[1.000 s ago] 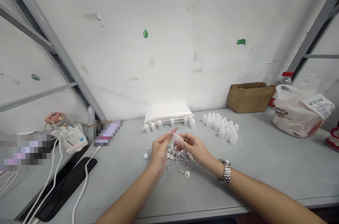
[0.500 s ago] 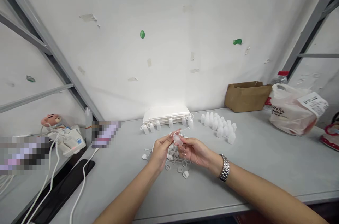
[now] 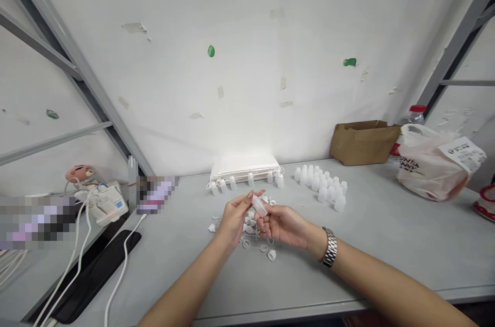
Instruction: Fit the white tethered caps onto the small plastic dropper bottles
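Note:
A small translucent plastic bottle (image 3: 260, 207) is held tilted above the table between my two hands. My left hand (image 3: 235, 217) pinches its upper left end with thumb and fingers, which partly hide that end. My right hand (image 3: 285, 225) has its thumb against the lower right end, its other fingers curled underneath. Below them lies a loose pile of white caps with ring straps (image 3: 251, 229), partly covered by the hands. One white cap (image 3: 272, 255) sits at the pile's near edge. Behind, several capped bottles (image 3: 250, 179) stand in a row.
Several uncapped bottles (image 3: 324, 183) stand grouped on the right of the grey table (image 3: 371, 234). A white flat stack (image 3: 244, 166) lies against the wall. Farther right are a cardboard box (image 3: 363, 144) and a plastic bag (image 3: 429, 167). Cables and a white power strip (image 3: 110, 206) occupy the left.
The bottle has come into fuller view between my fingers. A thin white strap seen beside my left fingertips earlier no longer shows. The whole view has shifted slightly.

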A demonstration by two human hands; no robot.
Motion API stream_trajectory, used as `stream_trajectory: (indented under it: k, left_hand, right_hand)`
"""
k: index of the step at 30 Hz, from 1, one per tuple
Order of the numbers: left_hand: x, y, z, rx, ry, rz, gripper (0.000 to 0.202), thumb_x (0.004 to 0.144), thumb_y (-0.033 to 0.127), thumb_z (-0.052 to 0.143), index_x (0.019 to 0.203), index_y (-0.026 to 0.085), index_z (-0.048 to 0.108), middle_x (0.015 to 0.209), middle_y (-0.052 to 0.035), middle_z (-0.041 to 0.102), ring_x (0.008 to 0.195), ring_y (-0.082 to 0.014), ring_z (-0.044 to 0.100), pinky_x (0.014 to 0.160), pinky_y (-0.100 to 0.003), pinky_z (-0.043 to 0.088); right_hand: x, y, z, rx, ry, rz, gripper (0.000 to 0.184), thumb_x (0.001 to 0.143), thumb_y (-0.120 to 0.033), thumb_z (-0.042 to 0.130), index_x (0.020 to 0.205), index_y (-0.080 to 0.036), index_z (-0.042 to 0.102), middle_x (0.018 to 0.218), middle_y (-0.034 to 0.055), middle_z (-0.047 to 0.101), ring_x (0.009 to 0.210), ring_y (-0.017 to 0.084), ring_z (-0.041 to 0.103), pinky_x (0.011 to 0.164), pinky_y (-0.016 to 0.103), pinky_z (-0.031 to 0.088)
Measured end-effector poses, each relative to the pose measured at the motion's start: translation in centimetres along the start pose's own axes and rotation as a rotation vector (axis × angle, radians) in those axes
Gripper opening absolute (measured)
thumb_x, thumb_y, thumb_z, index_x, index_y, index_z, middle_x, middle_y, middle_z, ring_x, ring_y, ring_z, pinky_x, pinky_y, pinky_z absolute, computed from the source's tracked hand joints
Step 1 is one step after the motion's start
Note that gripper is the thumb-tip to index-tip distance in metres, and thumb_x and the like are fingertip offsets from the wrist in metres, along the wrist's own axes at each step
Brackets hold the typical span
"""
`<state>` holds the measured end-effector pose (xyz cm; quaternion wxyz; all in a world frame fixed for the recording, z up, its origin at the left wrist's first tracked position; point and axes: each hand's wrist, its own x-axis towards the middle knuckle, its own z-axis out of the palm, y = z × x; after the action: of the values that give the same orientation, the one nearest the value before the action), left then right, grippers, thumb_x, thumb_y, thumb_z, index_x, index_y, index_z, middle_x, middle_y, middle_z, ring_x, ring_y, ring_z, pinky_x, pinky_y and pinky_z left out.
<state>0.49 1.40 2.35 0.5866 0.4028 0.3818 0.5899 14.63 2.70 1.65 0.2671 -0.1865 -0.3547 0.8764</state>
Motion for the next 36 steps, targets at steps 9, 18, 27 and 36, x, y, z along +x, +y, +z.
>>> stream_trajectory:
  k: [9,18,27,36]
  left_hand:
    - [-0.3,-0.6,0.2,-0.001,0.046,-0.014,0.025,0.066,0.035,0.066,0.079,0.015,0.070,0.102,-0.0114,0.066,0.107,-0.0268,0.050,0.094,-0.038,0.032]
    - [-0.3,-0.1,0.5,-0.092,-0.094,-0.046,0.034,0.073,0.043,0.057,0.087,0.014,0.068,0.109,-0.0112,0.061,0.100,-0.0235,0.052,0.087,-0.035,0.037]
    - [1.6,1.6,-3.7,0.859,0.125,-0.033,0.053,0.062,0.043,0.063,0.105,0.013,0.059,0.090,-0.0092,0.062,0.082,-0.0214,0.056,0.073,-0.031,0.041]
    - [1.5,-0.6,-4.2,1.255,-0.091,0.082,0.027,0.064,0.038,0.060,0.084,0.020,0.067,0.083,-0.0069,0.060,0.085,-0.0236,0.053,0.076,-0.033,0.039]
  right_hand:
    - [0.1,0.8,0.6,-0.668,0.380,-0.421,0.037,0.073,-0.048,0.057,0.057,-0.014,0.054,0.053,-0.0005,0.053,0.049,0.010,0.047,0.052,0.024,0.036]
    - [-0.1,0.0,0.5,-0.645,0.275,-0.439,0.035,0.077,-0.046,0.052,0.062,-0.015,0.054,0.055,-0.0008,0.052,0.051,0.009,0.046,0.052,0.023,0.035]
    - [-0.1,-0.8,-0.1,-0.587,0.330,-0.437,0.032,0.075,-0.047,0.055,0.071,-0.015,0.058,0.061,-0.0002,0.055,0.052,0.010,0.048,0.055,0.025,0.039]
    - [-0.2,-1.1,-0.3,-0.658,0.437,-0.420,0.035,0.073,-0.049,0.054,0.069,-0.015,0.057,0.060,-0.0003,0.055,0.053,0.009,0.048,0.055,0.025,0.039]
